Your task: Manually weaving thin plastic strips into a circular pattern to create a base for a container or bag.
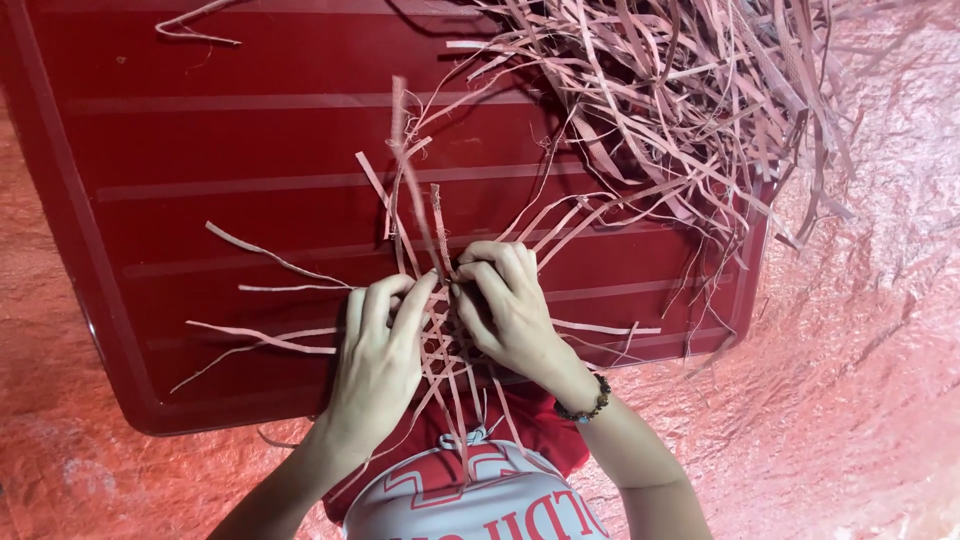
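Pink strips (440, 340), thin, light and likely springy, cross under your hands; your left hand (378, 355) and right hand (505, 305) fingers pinch one upright strip near the weave, above the red tray (200, 200).

A crinkled pink plastic sheet (860, 380) covers the floor. On it lies a flat dark red tray (200, 170), its far right corner buried under a loose heap of pale strips (690, 90).
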